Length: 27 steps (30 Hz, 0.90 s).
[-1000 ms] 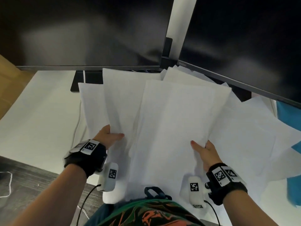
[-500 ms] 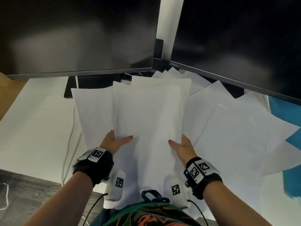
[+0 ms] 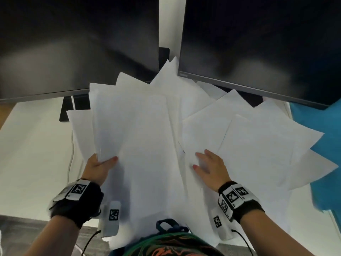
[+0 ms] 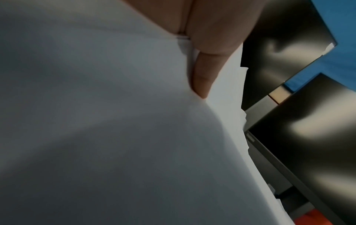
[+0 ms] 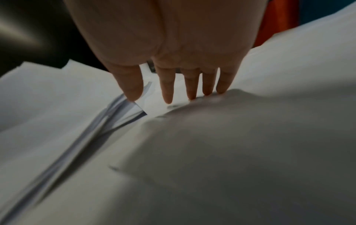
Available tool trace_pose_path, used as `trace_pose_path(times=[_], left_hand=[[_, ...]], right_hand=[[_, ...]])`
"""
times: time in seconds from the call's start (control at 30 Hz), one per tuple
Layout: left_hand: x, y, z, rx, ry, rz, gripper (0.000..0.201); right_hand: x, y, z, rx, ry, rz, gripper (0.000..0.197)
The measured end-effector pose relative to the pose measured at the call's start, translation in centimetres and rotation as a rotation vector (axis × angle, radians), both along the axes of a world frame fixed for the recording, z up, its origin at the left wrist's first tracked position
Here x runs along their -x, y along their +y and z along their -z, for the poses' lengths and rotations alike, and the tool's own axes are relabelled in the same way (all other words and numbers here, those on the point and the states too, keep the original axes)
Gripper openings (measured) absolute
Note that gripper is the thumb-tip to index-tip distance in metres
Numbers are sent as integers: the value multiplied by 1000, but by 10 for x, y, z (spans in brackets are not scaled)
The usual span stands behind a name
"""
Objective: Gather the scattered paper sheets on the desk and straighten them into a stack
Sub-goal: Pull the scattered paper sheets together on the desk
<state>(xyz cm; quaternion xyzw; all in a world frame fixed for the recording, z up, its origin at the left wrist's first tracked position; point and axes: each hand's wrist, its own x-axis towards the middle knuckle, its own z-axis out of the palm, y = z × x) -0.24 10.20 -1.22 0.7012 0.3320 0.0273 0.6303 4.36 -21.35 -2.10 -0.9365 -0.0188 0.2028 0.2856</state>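
Left hand [image 3: 98, 168] is pinching a loose bundle of white paper sheets [image 3: 136, 137] by its near left edge, thumb on top. Right hand [image 3: 209, 168] lies flat, fingers spread, pressing on the fanned-out white sheets [image 3: 258, 150] just right of that bundle. So maybe halfway: one rough pile gathered, the right-side spread left to pull in, nothing squared up yet.

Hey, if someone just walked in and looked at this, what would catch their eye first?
A wide fan of white paper sheets across the desk, under two dark monitors. The left hand grips a gathered bundle at its left edge; the right hand lies flat on loose sheets beside it.
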Motion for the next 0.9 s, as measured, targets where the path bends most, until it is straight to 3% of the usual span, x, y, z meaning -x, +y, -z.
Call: trace_pose_path(times=[0.3, 0.4, 0.5, 0.57, 0.67, 0.77, 0.83, 0.9], left_hand=[[17, 31, -46, -61, -147, -61, 14], [23, 28, -45, -41, -159, -56, 16], [25, 19, -33, 14, -148, -69, 21], [25, 13, -28, 59, -146, -74, 22], [31, 11, -21, 99, -115, -112, 21], [42, 11, -14, 136, -78, -145, 17], [50, 12, -10, 149, -51, -163, 15], [57, 13, -7, 152, -35, -194, 17]], right_hand=[[-1, 2, 3, 5, -41, -12, 45], [-11, 21, -11, -284, -32, 189, 40], [-32, 56, -31, -708, 311, 449, 30], [-45, 75, -33, -848, 468, 603, 28], [-58, 91, -23, -797, 405, 637, 16], [-59, 96, -14, -808, 345, 683, 45], [-55, 96, -8, -837, 345, 694, 48], [-51, 96, -1, -795, 311, 590, 45]])
